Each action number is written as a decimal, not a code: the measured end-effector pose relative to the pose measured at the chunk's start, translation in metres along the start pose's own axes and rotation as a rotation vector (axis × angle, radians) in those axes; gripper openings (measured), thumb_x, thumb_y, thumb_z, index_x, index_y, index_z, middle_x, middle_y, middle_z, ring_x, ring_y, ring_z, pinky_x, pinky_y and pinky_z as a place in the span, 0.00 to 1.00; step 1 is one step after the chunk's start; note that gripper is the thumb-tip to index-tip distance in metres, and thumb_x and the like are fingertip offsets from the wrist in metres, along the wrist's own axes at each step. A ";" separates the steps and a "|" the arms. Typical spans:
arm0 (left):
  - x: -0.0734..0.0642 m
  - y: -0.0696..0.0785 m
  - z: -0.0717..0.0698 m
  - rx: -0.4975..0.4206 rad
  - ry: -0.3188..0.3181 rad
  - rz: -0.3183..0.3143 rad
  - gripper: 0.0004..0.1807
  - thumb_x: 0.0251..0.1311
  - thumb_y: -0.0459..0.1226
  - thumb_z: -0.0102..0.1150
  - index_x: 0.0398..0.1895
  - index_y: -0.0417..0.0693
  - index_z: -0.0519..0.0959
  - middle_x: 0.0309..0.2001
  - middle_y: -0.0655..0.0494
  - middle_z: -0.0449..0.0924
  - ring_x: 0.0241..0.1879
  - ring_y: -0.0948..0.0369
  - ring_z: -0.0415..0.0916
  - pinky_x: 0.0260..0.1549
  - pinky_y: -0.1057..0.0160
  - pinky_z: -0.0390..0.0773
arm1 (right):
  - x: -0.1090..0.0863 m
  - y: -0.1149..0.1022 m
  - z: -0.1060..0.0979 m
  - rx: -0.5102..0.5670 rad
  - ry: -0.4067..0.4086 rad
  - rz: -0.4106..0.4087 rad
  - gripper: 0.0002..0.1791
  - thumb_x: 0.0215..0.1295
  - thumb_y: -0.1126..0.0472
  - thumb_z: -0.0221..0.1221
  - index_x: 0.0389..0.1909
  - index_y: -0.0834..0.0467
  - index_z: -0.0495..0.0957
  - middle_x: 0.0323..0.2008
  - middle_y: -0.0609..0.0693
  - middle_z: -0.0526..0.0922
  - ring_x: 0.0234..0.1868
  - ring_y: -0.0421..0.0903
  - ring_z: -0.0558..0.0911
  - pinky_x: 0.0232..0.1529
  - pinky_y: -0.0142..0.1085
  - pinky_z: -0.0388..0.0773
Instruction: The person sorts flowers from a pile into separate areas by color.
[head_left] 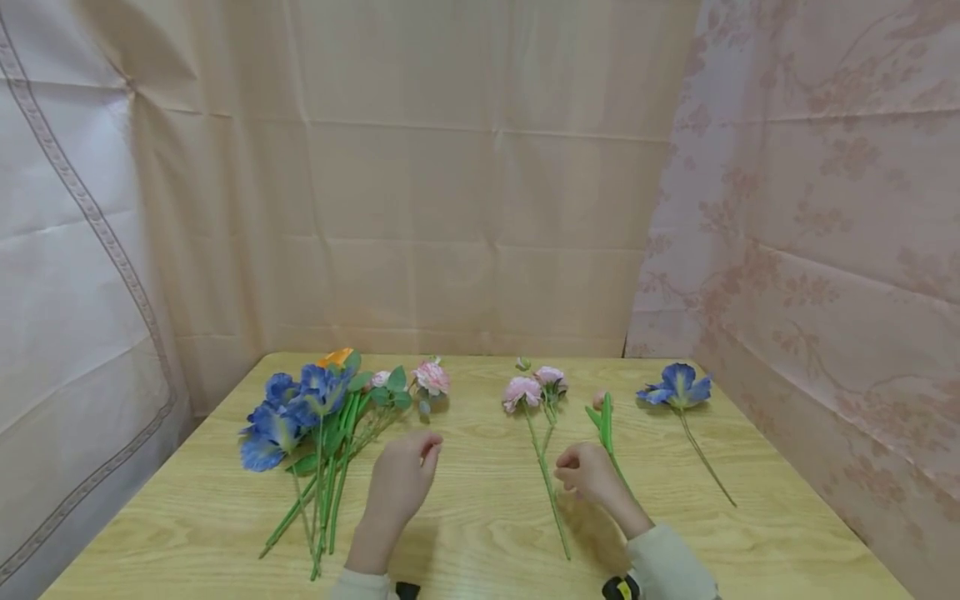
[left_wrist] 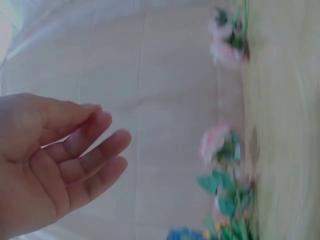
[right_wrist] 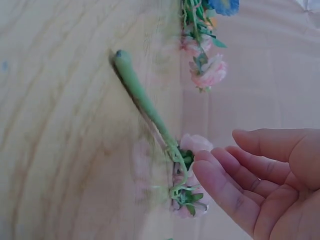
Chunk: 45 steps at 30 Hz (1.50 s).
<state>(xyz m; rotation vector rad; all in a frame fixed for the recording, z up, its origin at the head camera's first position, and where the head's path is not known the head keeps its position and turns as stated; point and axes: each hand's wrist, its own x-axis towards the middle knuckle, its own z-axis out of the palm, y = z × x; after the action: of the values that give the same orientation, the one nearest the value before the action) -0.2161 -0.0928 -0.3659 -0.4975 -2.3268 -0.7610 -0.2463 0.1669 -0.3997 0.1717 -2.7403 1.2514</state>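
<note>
I see the left hand (head_left: 401, 475), loosely curled, holding nothing, blue flowers (head_left: 322, 392) at its ten o'clock. The right hand (head_left: 592, 475), equally slack, holding nothing, has pink flowers (head_left: 521, 393) at eleven, probably a tulip (head_left: 606, 423) at one.

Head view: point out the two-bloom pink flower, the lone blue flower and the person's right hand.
Two-bloom pink flower (head_left: 521, 393): head view, petals of its left bloom.
Lone blue flower (head_left: 679, 387): head view, middle of its petals.
Right hand (head_left: 590, 472): head view, back of the hand.
</note>
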 end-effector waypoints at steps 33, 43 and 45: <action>-0.026 -0.096 -0.054 0.127 -0.369 -0.746 0.14 0.59 0.38 0.49 0.29 0.31 0.73 0.30 0.36 0.74 0.29 0.44 0.74 0.21 0.51 0.71 | -0.005 0.004 0.004 0.019 -0.103 -0.058 0.03 0.55 0.69 0.58 0.26 0.66 0.77 0.18 0.49 0.74 0.15 0.43 0.74 0.14 0.35 0.73; -0.029 -0.102 -0.046 0.147 -0.418 -0.757 0.10 0.56 0.35 0.52 0.29 0.32 0.75 0.30 0.36 0.75 0.29 0.44 0.74 0.22 0.49 0.72 | -0.003 0.006 0.005 0.017 -0.103 -0.073 0.03 0.55 0.69 0.58 0.26 0.66 0.78 0.18 0.49 0.75 0.15 0.42 0.74 0.14 0.36 0.73; -0.029 -0.102 -0.046 0.147 -0.422 -0.764 0.07 0.54 0.31 0.51 0.27 0.33 0.75 0.29 0.38 0.75 0.28 0.46 0.74 0.22 0.49 0.72 | -0.003 0.006 0.005 0.020 -0.110 -0.077 0.03 0.55 0.69 0.58 0.26 0.66 0.77 0.18 0.49 0.75 0.15 0.42 0.74 0.14 0.35 0.73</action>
<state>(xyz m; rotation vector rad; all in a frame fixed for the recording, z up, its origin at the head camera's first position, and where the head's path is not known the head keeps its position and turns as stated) -0.2272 -0.2038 -0.3964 0.3717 -2.9726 -0.8625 -0.2443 0.1675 -0.4083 0.3545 -2.7833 1.2865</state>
